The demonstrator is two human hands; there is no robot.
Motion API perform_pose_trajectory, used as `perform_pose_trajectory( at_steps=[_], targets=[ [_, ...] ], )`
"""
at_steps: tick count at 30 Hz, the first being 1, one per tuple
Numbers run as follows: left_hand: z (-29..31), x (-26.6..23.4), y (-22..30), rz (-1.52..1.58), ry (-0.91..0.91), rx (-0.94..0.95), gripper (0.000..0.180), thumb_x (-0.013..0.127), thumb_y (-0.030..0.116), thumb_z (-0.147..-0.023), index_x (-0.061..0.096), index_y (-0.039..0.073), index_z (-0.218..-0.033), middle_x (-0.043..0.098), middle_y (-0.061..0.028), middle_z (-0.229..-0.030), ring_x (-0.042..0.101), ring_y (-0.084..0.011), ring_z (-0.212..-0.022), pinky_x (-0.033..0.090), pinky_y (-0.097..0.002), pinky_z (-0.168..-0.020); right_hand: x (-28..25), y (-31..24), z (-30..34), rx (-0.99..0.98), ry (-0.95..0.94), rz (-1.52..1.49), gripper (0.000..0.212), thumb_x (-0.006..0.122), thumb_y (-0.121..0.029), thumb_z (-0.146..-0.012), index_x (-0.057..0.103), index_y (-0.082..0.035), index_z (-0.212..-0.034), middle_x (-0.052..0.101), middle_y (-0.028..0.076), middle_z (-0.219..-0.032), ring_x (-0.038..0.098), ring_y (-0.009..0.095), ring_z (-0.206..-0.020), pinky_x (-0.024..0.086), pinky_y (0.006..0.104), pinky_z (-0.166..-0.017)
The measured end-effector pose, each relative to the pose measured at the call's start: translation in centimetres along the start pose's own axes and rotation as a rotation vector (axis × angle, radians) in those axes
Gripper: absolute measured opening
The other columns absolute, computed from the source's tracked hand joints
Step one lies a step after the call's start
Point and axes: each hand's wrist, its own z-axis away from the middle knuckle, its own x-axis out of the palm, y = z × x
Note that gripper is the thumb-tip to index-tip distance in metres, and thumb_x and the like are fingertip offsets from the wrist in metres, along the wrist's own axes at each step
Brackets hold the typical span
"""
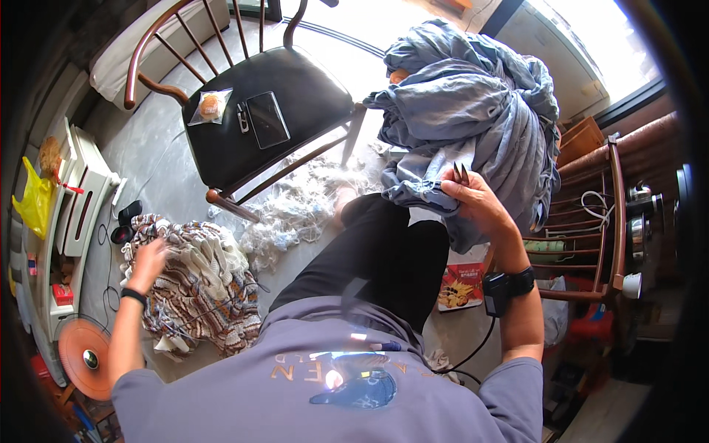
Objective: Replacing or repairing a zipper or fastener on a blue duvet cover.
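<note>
My right hand (473, 198) is closed around a small pair of thread snips (460, 174), their two dark pointed blades standing up past the thumb. It rests at the near edge of a big heap of blue-grey cloth (473, 103), where a gathered, bunched hem (417, 193) lies by my knee. Out to the left, my left hand (148, 264) is over a pile of brown, white and grey patterned knit fabric (207, 295). Its fingers are smeared by motion, and I cannot make out anything in them.
A wooden chair with a black seat (310, 88) holds a tablet (267, 119) and a wrapped bun (212, 107). Loose thread fluff (295, 210) covers the floor before it. A round orange fan (85, 358) stands left; a wooden rack (613, 221) stands right.
</note>
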Motion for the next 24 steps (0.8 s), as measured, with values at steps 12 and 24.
perform_pose_trajectory(
  at_steps=[12,24],
  targets=[
    [-5.3,6.0,41.4,1.196,-0.522,0.423,0.024,0.062,0.027,-0.086,0.062,0.004,-0.094,0.061,0.0014,-0.079,0.053,-0.0056,-0.064,0.043,-0.0196,-0.056,4.9,2.8,1.8,-0.190,0.132,0.087,0.008,0.055,-0.012,-0.090,0.054,-0.005,-0.087,0.048,-0.006,-0.068,0.040,0.001,-0.059,0.031,0.0164,-0.051],
    [-4.6,8.2,37.9,1.509,-0.514,0.275,0.009,0.057,0.017,-0.088,0.057,0.008,-0.087,0.054,0.0025,-0.073,0.049,-0.0033,-0.063,0.041,-0.0173,-0.055,6.5,5.6,1.2,-0.266,0.320,0.210,0.010,0.056,-0.010,-0.089,0.054,-0.002,-0.083,0.047,-0.005,-0.067,0.041,0.002,-0.061,0.035,0.0187,-0.054]
  ],
)
